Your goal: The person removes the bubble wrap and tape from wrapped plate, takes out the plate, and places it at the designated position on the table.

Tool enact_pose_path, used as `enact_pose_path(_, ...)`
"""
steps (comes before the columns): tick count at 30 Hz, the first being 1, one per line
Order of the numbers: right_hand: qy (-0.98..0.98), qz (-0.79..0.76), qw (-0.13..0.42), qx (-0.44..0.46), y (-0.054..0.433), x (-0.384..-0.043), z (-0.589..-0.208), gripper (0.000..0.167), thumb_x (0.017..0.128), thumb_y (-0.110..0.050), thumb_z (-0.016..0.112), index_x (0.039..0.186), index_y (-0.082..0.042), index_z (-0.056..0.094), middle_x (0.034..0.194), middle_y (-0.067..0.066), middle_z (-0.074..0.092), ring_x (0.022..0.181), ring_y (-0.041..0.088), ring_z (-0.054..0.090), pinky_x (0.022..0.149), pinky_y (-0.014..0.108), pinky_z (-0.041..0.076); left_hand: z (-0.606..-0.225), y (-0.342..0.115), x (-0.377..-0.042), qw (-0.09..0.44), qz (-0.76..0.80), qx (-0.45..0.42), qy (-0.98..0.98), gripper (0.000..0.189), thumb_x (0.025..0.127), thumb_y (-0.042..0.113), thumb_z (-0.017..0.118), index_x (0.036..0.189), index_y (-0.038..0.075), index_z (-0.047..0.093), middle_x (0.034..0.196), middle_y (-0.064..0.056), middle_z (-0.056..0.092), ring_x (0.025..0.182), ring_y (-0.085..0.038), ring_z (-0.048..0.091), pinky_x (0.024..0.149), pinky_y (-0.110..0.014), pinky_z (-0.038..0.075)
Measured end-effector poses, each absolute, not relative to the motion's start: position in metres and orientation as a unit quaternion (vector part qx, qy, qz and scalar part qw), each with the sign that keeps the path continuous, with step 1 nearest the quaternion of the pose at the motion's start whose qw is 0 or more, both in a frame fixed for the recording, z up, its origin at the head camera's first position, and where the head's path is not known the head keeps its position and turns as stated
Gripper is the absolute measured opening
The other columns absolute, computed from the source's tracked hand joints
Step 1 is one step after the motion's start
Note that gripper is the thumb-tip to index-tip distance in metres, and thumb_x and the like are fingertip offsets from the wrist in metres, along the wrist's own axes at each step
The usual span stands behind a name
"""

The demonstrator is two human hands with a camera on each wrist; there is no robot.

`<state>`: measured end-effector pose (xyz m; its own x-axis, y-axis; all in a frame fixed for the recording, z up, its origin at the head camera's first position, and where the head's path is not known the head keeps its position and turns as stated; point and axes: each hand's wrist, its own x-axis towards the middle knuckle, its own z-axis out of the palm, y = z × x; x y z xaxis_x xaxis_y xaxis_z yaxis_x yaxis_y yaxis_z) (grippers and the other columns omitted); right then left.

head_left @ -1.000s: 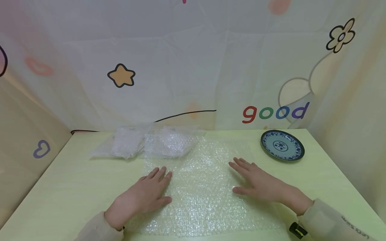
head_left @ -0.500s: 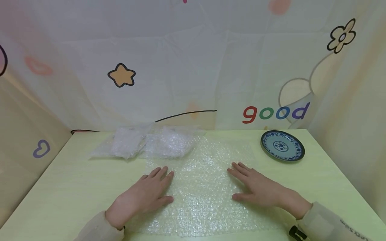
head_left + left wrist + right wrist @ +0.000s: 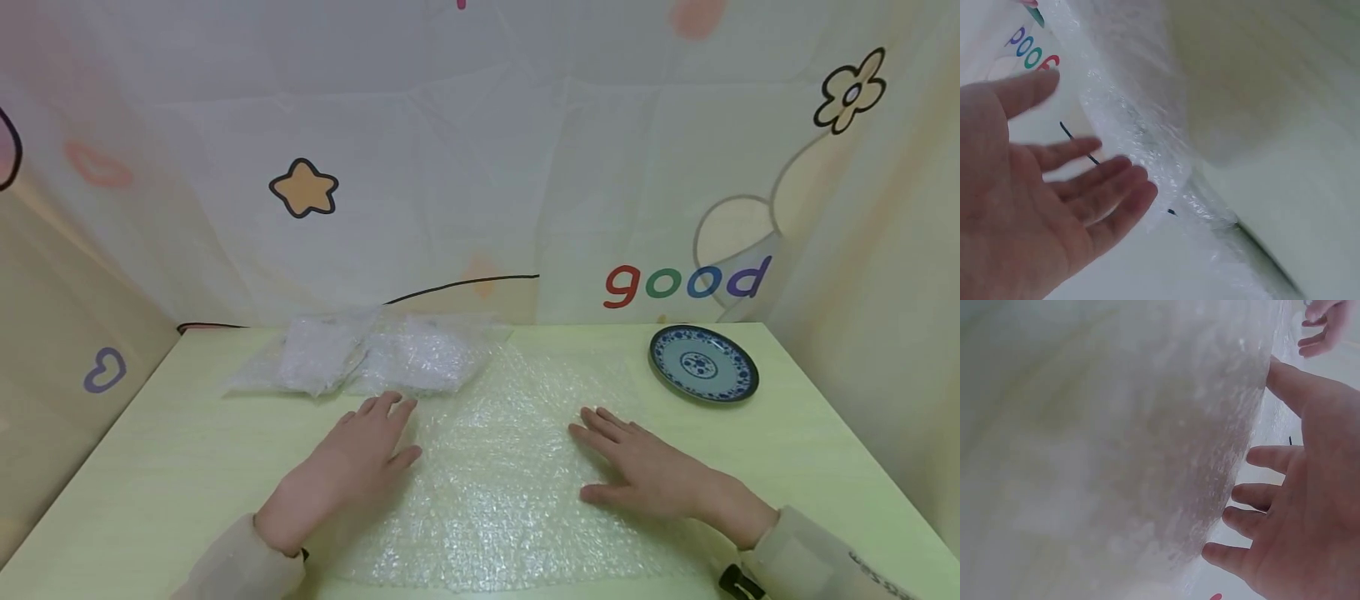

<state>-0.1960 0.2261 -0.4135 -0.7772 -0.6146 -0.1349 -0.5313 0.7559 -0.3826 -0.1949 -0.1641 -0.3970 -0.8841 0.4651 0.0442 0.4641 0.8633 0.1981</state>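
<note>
A clear sheet of bubble wrap (image 3: 495, 492) lies spread over the middle of the pale green table. My right hand (image 3: 645, 467) rests on its right side, fingers spread and fairly straight; in the right wrist view its fingertips (image 3: 1216, 550) touch the wrap. My left hand (image 3: 348, 458) hovers over the sheet's left edge, fingers loosely bent and holding nothing. In the left wrist view a gap shows between the left hand (image 3: 1066, 200) and the bubble wrap (image 3: 1141, 137). The left hand's fingertips point toward two wrapped bundles at the back.
Two bubble-wrapped bundles, a left one (image 3: 318, 354) and a right one (image 3: 435, 354), lie side by side at the back left; their contents are hidden. A blue-and-white patterned plate (image 3: 701, 363) sits at the back right. A printed curtain (image 3: 480, 167) hangs behind the table (image 3: 187, 467).
My left hand has lifted off the sheet and moved slightly back and left. The right hand slid a little toward me at first, then stayed nearly in place.
</note>
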Motion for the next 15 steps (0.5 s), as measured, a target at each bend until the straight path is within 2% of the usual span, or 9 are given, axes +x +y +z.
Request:
enact_pose_path(3,0.929,-0.162,0.129,-0.306,0.227,-0.195,-0.412,0.086,0.096,-0.06,0.061,0.161,-0.009,0.035,0.167,0.019,0.021,0.152,0.044,0.017,0.116,0.067,0.022,-0.397,-0.167,-0.201,-0.048,0.118,0.213,0.969,0.053,0.103,0.019,0.063,0.14,-0.015,0.047,0.135,-0.031,0.051,0.124,-0.046,0.052,0.095,-0.057,0.05)
enact_pose_path(6,0.929,-0.159,0.127,-0.308,0.228,-0.194,-0.412,0.086,0.097,-0.06,0.061,0.16,-0.008,0.035,0.167,0.02,0.021,0.152,0.045,0.017,0.116,0.067,0.022,-0.397,-0.171,-0.208,-0.069,0.14,0.184,0.97,0.046,0.102,0.011,0.06,0.133,-0.021,0.047,0.128,-0.034,0.05,0.118,-0.048,0.053,0.094,-0.056,0.051)
enact_pose_path(10,0.93,-0.157,0.124,-0.309,0.229,-0.193,-0.411,0.085,0.097,-0.061,0.06,0.16,-0.008,0.035,0.167,0.021,0.022,0.152,0.045,0.018,0.115,0.067,0.023,-0.397,-0.178,-0.216,-0.051,0.151,0.161,0.974,0.048,0.103,0.008,0.053,0.136,-0.025,0.042,0.138,-0.039,0.044,0.127,-0.054,0.046,0.101,-0.06,0.046)
enact_pose_path(15,0.93,-0.158,0.123,-0.307,0.23,-0.192,-0.41,0.085,0.097,-0.06,0.06,0.16,-0.008,0.036,0.166,0.021,0.022,0.151,0.046,0.018,0.115,0.067,0.023,-0.398,-0.181,-0.225,-0.021,0.151,0.168,0.974,0.053,0.104,0.006,0.047,0.144,-0.025,0.033,0.151,-0.043,0.031,0.141,-0.057,0.031,0.112,-0.064,0.033)
